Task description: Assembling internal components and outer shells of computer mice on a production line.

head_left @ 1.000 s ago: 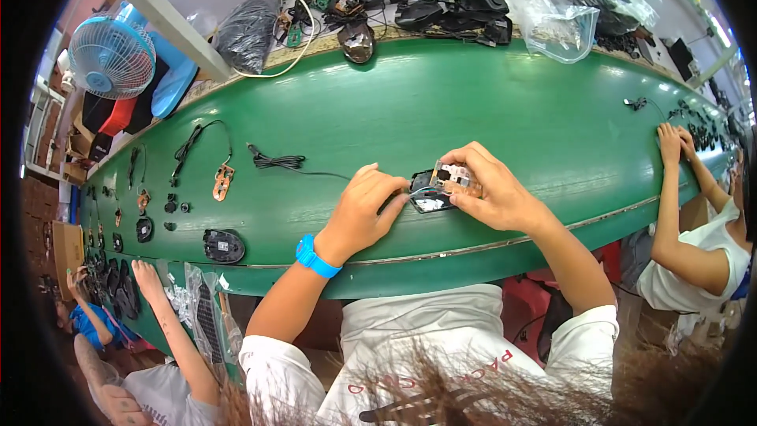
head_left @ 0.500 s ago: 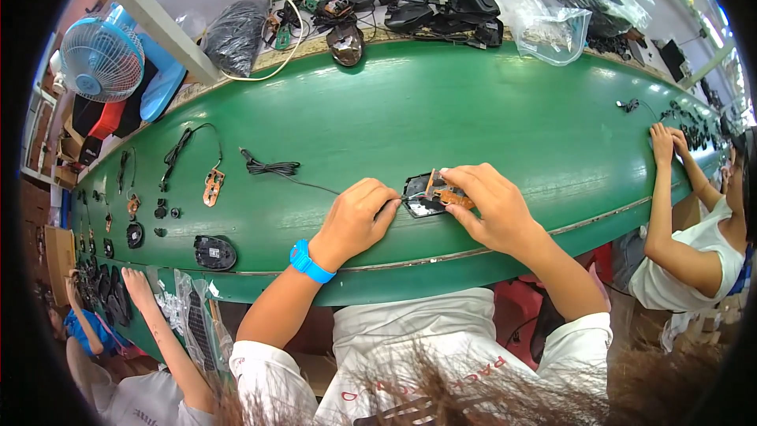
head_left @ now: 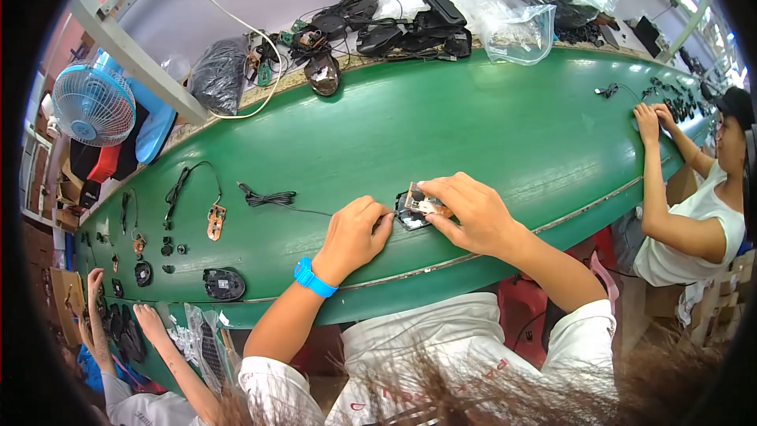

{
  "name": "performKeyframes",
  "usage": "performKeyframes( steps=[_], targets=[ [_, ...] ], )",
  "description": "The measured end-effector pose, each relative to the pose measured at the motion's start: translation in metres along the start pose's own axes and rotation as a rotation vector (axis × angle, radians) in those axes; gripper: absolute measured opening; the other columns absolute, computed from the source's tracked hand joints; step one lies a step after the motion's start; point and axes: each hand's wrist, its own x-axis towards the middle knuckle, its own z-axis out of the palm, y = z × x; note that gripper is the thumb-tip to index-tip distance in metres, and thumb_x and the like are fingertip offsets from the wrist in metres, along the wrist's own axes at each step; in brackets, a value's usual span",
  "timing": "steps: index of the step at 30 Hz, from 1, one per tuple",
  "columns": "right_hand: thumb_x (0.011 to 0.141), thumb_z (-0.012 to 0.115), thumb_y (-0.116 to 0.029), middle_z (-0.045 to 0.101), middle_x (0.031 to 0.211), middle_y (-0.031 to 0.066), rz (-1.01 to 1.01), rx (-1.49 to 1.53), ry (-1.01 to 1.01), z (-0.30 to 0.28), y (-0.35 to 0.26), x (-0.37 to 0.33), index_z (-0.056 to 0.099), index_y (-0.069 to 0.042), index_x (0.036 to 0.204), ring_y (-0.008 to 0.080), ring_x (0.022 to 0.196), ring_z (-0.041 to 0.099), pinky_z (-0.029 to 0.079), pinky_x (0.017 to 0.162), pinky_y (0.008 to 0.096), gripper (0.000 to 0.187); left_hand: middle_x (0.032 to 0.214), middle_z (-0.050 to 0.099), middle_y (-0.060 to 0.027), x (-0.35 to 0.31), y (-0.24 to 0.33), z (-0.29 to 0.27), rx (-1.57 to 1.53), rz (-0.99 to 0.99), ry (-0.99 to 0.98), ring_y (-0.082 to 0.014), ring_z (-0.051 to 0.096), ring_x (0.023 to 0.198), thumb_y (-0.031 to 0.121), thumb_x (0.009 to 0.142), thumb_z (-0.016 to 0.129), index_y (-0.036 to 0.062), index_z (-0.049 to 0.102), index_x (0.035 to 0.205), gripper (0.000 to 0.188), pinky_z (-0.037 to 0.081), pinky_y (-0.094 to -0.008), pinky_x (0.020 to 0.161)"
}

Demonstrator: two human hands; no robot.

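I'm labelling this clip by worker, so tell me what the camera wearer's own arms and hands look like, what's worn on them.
Both forearms are bare. The left hand has a bright blue band around its wrist, like a watch or bracelet. The right hand wears nothing visible: no glove or band. Short white sleeves end near the elbows, with small reddish print on the white shirt.

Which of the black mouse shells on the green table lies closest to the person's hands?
The open mouse base between both hands, the right hand on it. The shell far left and those along the back edge lie apart.
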Motion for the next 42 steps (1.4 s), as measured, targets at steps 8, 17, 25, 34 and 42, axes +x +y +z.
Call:
performKeyframes(
  steps=[8, 17, 25, 34, 42],
  targets=[
    [0.083, 0.080, -0.014, 0.070, 0.105, 0.0104, 0.000, -0.045, -0.035, -0.001, -0.014, 0.001, 0.062, -0.004, 0.127, 0.0297, 0.088, 0.066, 0.055, 0.078, 0.0397, 0.048, 0.078, 0.065, -0.0136, 0.004, 0.004, -0.002, -0.002, -0.073, -0.053, -0.0327, 0.064, 0.073, 0.008, 0.085, 0.074, 0.0017, 0.070, 0.084, 0.008, 0.052, -0.0428, 0.066],
    [0.085, 0.078, -0.015, 0.070, 0.106, 0.0102, 0.138, -0.020, -0.063, -0.003, -0.013, -0.022, 0.062, -0.005, 0.129, 0.0301, 0.090, 0.067, 0.056, 0.078, 0.0407, 0.048, 0.078, 0.067, -0.0147, 0.018, 0.012, -0.008, -0.015, -0.136, -0.166, -0.0326, 0.068, 0.073, 0.010, 0.084, 0.072, 0.0001, 0.070, 0.082, 0.010, 0.054, -0.0424, 0.067],
    [0.086, 0.078, -0.015, 0.070, 0.105, 0.0111, 0.152, 0.005, -0.028, -0.003, -0.006, -0.026, 0.061, -0.004, 0.131, 0.0298, 0.088, 0.066, 0.055, 0.076, 0.0406, 0.050, 0.077, 0.067, -0.0156, 0.021, 0.014, -0.001, -0.027, -0.175, -0.164, -0.0346, 0.068, 0.072, 0.010, 0.083, 0.072, -0.0002, 0.069, 0.078, 0.012, 0.054, -0.0455, 0.065],
    [0.085, 0.080, -0.014, 0.071, 0.103, 0.0124, 0.150, -0.003, -0.038, -0.008, -0.022, -0.012, 0.063, -0.004, 0.129, 0.0305, 0.084, 0.066, 0.054, 0.074, 0.0403, 0.048, 0.073, 0.070, -0.0196, 0.039, 0.010, -0.005, -0.054, -0.387, -0.311, -0.0358, 0.070, 0.070, 0.013, 0.079, 0.073, -0.0021, 0.070, 0.076, 0.016, 0.055, -0.0446, 0.066],
    [0.083, 0.081, -0.012, 0.070, 0.100, 0.0123, 0.104, -0.037, 0.041, -0.008, -0.024, -0.004, 0.065, -0.005, 0.122, 0.0307, 0.083, 0.066, 0.054, 0.073, 0.0406, 0.042, 0.075, 0.071, -0.0213, 0.046, 0.011, 0.005, -0.070, -0.385, -0.334, -0.0399, 0.071, 0.074, 0.017, 0.078, 0.071, 0.0005, 0.071, 0.075, 0.017, 0.056, -0.0486, 0.071]
  ],
)
